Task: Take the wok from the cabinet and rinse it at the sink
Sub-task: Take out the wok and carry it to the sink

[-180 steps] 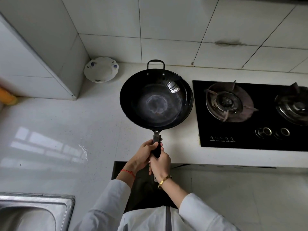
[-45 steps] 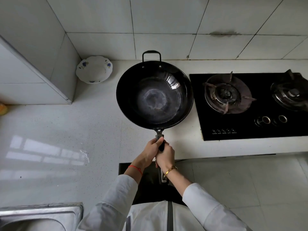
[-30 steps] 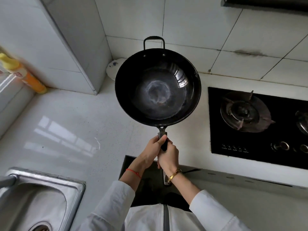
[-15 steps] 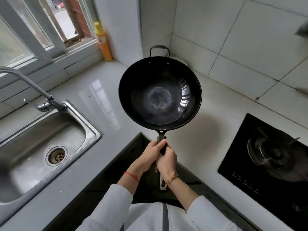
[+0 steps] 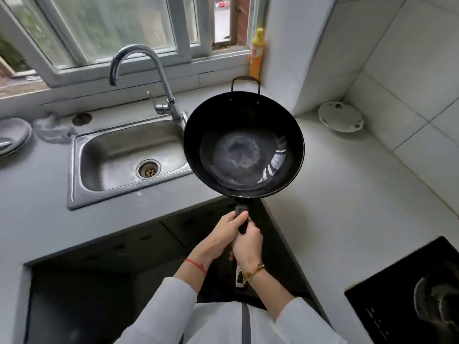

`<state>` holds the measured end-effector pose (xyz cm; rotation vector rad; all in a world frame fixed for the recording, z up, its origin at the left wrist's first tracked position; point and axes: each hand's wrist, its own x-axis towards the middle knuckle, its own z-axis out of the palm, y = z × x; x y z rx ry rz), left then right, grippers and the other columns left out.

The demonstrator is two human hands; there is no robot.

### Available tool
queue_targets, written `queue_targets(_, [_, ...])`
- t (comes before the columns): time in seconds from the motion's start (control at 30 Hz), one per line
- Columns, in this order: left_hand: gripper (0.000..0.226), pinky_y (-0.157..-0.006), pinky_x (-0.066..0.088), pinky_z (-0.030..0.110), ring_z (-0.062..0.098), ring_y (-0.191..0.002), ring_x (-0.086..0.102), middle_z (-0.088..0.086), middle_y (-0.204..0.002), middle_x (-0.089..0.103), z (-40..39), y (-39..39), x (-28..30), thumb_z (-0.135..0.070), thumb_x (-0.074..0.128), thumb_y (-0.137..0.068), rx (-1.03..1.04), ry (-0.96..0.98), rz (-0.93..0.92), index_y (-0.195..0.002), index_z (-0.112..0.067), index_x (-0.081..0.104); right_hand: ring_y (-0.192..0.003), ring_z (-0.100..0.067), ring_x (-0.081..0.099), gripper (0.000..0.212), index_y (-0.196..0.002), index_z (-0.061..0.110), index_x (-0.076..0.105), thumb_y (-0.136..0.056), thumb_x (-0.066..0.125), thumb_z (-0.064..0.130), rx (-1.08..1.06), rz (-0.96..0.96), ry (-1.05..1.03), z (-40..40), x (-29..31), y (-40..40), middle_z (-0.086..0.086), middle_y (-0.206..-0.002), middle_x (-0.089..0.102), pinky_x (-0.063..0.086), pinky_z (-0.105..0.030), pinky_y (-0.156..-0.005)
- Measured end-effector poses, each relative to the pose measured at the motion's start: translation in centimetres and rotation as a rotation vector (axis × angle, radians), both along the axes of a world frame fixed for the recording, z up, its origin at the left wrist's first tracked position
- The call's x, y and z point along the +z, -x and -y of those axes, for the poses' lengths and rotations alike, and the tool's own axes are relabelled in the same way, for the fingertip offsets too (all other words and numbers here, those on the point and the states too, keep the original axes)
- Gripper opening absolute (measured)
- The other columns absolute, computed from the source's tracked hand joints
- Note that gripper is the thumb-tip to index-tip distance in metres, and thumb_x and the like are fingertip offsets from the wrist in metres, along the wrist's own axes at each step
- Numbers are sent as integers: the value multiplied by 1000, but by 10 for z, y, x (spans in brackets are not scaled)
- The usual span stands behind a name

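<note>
both hands, left hand and right hand, clench the wok handle (bowl ahead, overlapping the sink edge).

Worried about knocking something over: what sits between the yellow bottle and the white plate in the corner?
Head view: nothing on the counter, only the white tiled pillar between yellow bottle and white plate.

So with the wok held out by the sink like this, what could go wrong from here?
1. The wok is held in the air by its long handle alone, left hand and right hand bunched together; it may tip or twist.
2. The faucet arches over the sink; swinging the wok left could knock its rim against the spout.
3. The sink basin looks not much wider than the wok, so rinse water may splash onto the counter.
</note>
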<state>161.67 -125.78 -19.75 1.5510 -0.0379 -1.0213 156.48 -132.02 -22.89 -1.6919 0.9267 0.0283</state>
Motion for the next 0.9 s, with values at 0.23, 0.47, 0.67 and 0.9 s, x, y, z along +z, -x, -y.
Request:
queue_targets(0.23, [33,-37,43,25,16,-56,60,12,-90,64,-38,0,-8,-41,44,-99,180,-23,24,-102,-12,58,-46,-11,66,28,-124,17,57,-96,55,23,147,17,-23,-31,-3,-11,0,-76,65,43,-17,-34])
queue_targets(0.47, [34,-42,45,25,20,-68,63,11,-92,67,-74,-10,-18,-42,44,-99,349,-59,13,-101,-12,60,-37,-9,60,29,-125,16,56,-96,54,21,286,54,-60,-64,-10,-30,-7,-72,67,43,-20,-32])
queue_targets(0.67, [37,-55,48,32,26,-78,64,16,-98,67,-110,-32,-28,-43,44,-99,416,-55,-28,-105,-10,60,-40,-10,63,19,-113,29,54,-95,54,22,340,56,-58,-99,-18,-57,-5,-71,66,44,-21,-32])
queue_targets(0.9, [39,-43,45,26,19,-66,63,11,-92,65,-159,-81,-33,-43,44,-99,444,-43,-81,-108,-8,58,-36,-12,60,15,-91,37,49,-94,54,24,378,41,-40,-147,-22,-109,-9,-69,66,44,-22,-31])
